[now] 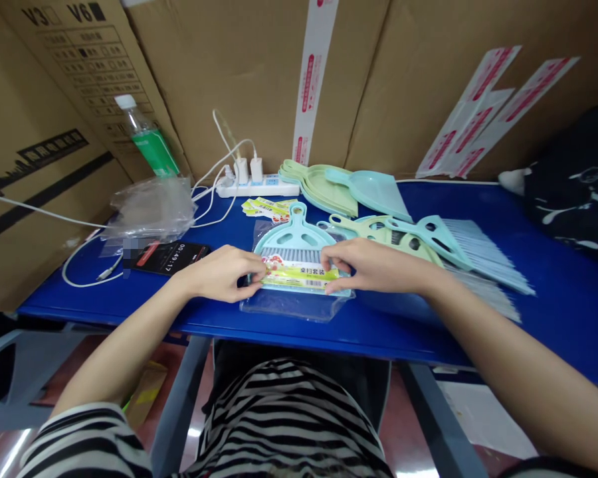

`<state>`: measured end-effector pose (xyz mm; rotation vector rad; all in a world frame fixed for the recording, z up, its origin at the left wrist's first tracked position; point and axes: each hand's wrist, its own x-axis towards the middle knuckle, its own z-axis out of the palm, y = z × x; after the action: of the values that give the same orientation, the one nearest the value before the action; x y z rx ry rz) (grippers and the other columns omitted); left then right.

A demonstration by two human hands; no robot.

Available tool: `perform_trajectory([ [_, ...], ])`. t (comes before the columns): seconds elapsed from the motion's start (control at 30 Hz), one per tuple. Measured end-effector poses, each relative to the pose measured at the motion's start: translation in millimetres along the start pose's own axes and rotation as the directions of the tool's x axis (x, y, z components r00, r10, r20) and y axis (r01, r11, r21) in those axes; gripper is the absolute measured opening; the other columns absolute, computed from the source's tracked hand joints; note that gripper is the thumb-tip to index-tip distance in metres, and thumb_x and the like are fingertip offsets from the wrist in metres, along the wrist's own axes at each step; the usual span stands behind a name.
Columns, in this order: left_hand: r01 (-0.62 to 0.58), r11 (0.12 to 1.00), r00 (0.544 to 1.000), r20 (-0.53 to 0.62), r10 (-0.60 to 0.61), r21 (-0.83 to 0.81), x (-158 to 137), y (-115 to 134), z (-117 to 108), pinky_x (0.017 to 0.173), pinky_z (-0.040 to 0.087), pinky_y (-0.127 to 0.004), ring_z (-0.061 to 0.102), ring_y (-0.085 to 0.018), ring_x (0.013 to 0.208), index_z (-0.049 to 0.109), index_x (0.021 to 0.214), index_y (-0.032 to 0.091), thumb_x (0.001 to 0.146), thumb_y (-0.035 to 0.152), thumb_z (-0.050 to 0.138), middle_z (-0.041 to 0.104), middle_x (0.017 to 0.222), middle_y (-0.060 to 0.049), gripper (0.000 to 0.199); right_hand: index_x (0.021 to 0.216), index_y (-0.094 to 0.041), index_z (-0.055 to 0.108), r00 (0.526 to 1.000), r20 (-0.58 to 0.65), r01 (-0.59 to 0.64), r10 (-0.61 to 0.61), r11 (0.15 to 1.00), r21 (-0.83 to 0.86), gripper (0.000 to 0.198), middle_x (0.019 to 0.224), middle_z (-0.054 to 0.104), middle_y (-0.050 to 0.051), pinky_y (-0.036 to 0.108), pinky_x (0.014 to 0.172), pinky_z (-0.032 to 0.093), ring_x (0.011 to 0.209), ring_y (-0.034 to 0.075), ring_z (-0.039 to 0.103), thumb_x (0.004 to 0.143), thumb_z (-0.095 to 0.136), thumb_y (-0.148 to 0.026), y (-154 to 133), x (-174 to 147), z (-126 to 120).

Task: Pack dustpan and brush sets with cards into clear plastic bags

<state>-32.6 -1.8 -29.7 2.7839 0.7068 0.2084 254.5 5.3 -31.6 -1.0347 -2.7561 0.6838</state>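
A light-blue dustpan (295,219) with a grey-bristled brush (292,255) on it lies in front of me, handle pointing away. Across its lower part lies a yellow and white label card (299,271). My left hand (229,273) pinches the card's left end, fingers closed. At the right end, my right hand (353,265) is closed with bent fingers on the card. A clear plastic bag (289,307) shows around and below the dustpan; whether the set is inside it, I cannot tell.
Several dustpans (379,189) lie at the back, with several brushes (483,249) at right. More label cards (266,208) lie behind the set. To the left are clear bags (152,209), a phone (172,257), a bottle (152,146) and a power strip (264,188) with cables.
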Motion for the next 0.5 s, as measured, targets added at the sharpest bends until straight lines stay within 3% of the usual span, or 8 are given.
perform_trajectory([
  [0.17,-0.032,0.999,0.998,-0.054,0.032,0.006,-0.3,1.1,3.9,0.057,0.036,-0.022,0.050,-0.010,0.055,0.057,0.077,0.019,0.088,0.019,0.045,0.062,0.071,0.002,0.016,0.081,-0.022,0.052,1.000,0.009,0.004,-0.004,1.000,-0.011,0.024,0.063,0.046,-0.006,0.026,0.059,0.028,0.059,0.014,0.045,0.083,0.068,-0.040,-0.2,0.8,0.5],
  [0.5,-0.061,0.998,0.997,-0.046,0.063,0.024,0.7,1.6,7.4,0.055,0.035,-0.022,0.048,-0.009,0.051,0.056,0.073,0.019,0.090,0.017,0.045,0.057,0.062,0.003,0.020,0.079,-0.022,0.054,0.998,0.032,0.044,-0.044,0.999,0.018,0.021,0.065,0.046,-0.004,0.028,0.063,0.031,0.065,0.015,0.048,0.081,0.069,-0.037,-2.0,-2.4,-4.1],
])
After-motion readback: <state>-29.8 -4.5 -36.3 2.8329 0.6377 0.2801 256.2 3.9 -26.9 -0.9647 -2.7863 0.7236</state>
